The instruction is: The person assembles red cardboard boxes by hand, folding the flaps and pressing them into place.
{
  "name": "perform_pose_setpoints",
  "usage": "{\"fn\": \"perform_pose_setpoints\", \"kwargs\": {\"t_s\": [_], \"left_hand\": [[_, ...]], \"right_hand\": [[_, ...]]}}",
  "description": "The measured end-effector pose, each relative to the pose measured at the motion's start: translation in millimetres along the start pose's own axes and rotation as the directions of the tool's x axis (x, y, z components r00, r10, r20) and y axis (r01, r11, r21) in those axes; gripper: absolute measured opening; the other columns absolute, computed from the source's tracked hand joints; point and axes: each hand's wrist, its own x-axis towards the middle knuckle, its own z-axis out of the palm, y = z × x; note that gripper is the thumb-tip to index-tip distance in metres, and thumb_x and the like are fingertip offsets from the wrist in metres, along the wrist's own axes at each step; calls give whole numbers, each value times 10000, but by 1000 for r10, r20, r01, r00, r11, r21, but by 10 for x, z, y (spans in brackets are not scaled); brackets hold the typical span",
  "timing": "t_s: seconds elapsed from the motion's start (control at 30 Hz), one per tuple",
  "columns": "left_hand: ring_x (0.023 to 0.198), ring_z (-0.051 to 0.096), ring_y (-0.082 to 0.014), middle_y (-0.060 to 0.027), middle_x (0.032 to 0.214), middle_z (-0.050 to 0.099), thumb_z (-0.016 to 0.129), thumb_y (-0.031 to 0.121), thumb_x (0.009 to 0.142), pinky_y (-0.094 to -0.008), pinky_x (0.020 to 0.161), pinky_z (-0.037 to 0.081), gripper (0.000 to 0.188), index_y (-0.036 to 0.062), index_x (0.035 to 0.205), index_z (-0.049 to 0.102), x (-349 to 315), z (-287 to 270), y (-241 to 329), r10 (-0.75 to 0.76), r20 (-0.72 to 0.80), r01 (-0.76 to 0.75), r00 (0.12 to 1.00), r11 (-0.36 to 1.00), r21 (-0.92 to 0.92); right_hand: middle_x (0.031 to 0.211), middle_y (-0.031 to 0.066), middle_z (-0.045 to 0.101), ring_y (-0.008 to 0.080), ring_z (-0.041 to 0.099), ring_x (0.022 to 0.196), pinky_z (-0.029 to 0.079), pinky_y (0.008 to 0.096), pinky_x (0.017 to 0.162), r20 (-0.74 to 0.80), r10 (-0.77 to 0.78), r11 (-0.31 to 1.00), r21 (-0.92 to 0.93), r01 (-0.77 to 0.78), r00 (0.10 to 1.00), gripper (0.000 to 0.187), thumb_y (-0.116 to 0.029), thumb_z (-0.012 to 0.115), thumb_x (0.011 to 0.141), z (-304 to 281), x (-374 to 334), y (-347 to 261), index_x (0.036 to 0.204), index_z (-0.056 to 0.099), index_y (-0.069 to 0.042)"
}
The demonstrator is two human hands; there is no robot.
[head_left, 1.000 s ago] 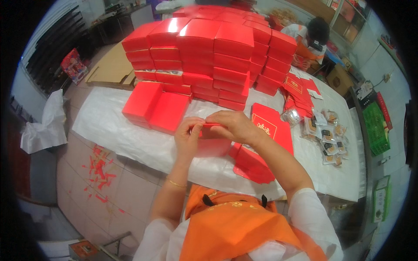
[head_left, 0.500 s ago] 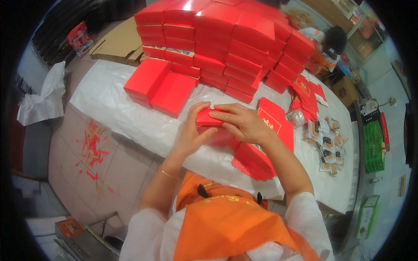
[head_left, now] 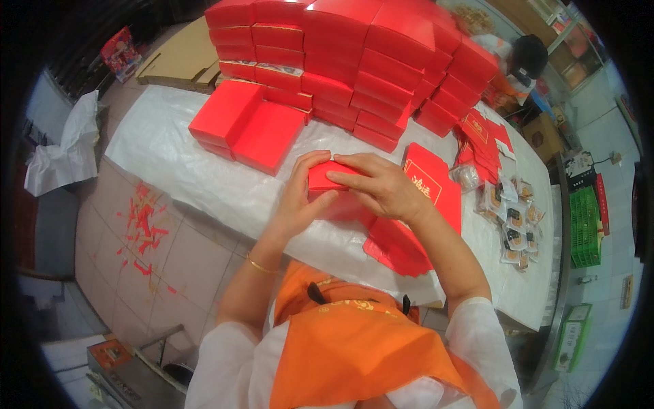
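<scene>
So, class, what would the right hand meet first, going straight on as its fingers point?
Probably the left hand: its fingertips lie just ahead of the right hand, by the red cardboard both touch; depth is unclear.

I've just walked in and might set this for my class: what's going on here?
Someone in an orange apron holds a red box in both hands over a white-covered table. The left hand grips its left side; the right hand has fingers across the top. Beyond, many red boxes stand stacked. To the right lie red packaging and small wrapped items. Another person bends forward at the far right.
</scene>
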Motion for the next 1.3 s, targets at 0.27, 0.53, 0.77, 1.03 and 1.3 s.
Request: {"fn": "perform_pose_setpoints", "kwargs": {"t_s": [0.27,0.53,0.77,1.03,1.3], "left_hand": [[1345,443,-305,-176,1425,465,463,315,1045,-409,1129,342,391,50,1299,598,-34,44,-70,16,-62,-23,998,993,-114],[1339,442,-279,-168,1434,464,416,352,1082,-400,1124,345,411,63,1182,690,-94,109,-133,-10,-124,-15,992,980,-200],[1324,460,-273,-174,1427,473,427,358,1081,-392,1118,349,415,60,1151,708,-81,107,-129,-22,-144,-12,989,972,-233],[1336,446,-279,-180,1428,475,413,390,1081,-405,1125,342,446,66,1142,713,-71,133,-145,-32,-143,0,989,976,-220],[1327,451,-290,-190,1412,481,402,273,1065,-406,1127,331,373,45,1168,678,-117,141,-69,-60,-113,37,992,981,-191]], "right_hand": [[1334,152,601,358,597,1156,491,447,980,-43,11,997,72,-7,999,425,-47,639,853,83,-8,23,1268,670,-132],[1380,163,582,368,538,1271,427,453,1064,-151,121,970,230,-84,981,420,4,592,863,218,-232,43,1263,671,-97],[1372,158,592,372,539,1277,431,453,1072,-166,147,962,252,-102,975,377,-15,573,900,259,-217,79,1259,667,-77],[1362,172,608,372,528,1313,407,443,1101,-162,193,948,285,-141,968,332,-96,505,981,233,-262,82,1264,657,-14],[1378,167,598,357,471,1359,368,449,1128,-140,188,952,271,-145,972,353,-165,492,1011,261,-304,56,1291,645,-12]]}}
